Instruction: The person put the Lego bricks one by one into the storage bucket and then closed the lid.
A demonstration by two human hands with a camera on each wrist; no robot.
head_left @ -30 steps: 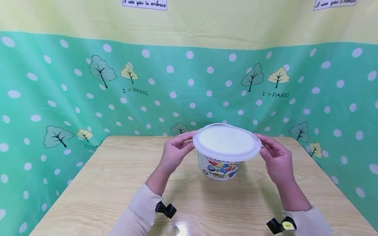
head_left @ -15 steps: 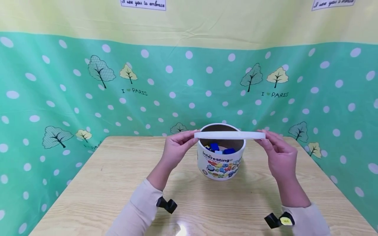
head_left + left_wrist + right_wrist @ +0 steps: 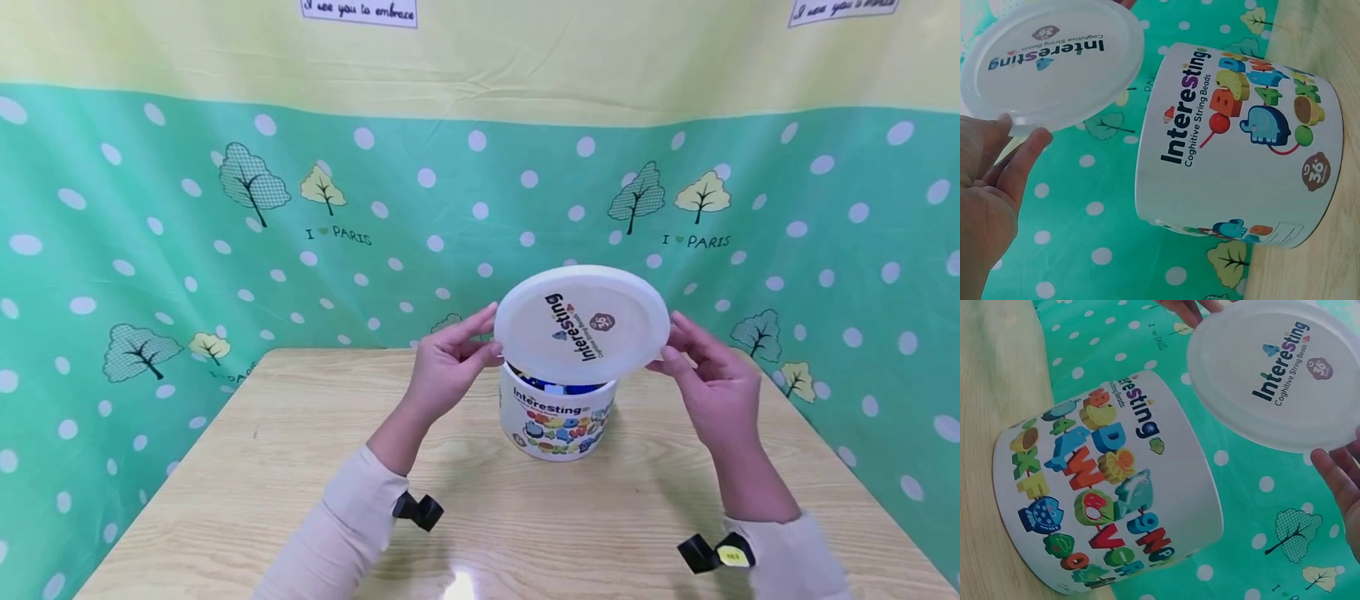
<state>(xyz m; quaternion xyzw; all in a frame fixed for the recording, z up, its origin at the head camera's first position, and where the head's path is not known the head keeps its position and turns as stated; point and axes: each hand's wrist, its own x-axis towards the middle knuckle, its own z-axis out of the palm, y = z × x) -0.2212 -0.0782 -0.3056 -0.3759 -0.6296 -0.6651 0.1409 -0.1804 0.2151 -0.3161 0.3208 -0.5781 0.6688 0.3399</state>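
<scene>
A round white lid (image 3: 525,333) with "Interesting" printed on it is held tilted over a white tub (image 3: 517,412), its printed face toward the head camera. My left hand (image 3: 450,362) pinches the lid's left edge between thumb and fingers. On the opposite edge, my right hand (image 3: 712,379) grips the rim the same way. Colourful letters and animals decorate the tub, which stands upright on the table. Blue pieces (image 3: 581,388) show inside its mouth below the lid; the rest of the contents is hidden. Both wrist views show the lid apart from the tub's rim.
The light wooden table (image 3: 300,467) reaches back to a green dotted curtain (image 3: 405,275) with tree prints. Black wrist-worn devices sit on the left sleeve (image 3: 360,508) and the right sleeve (image 3: 787,554).
The lid has turned from its plain face, through edge-on, to its printed face and has risen slightly. Both hands kept hold of its edges. The tub stays in place.
</scene>
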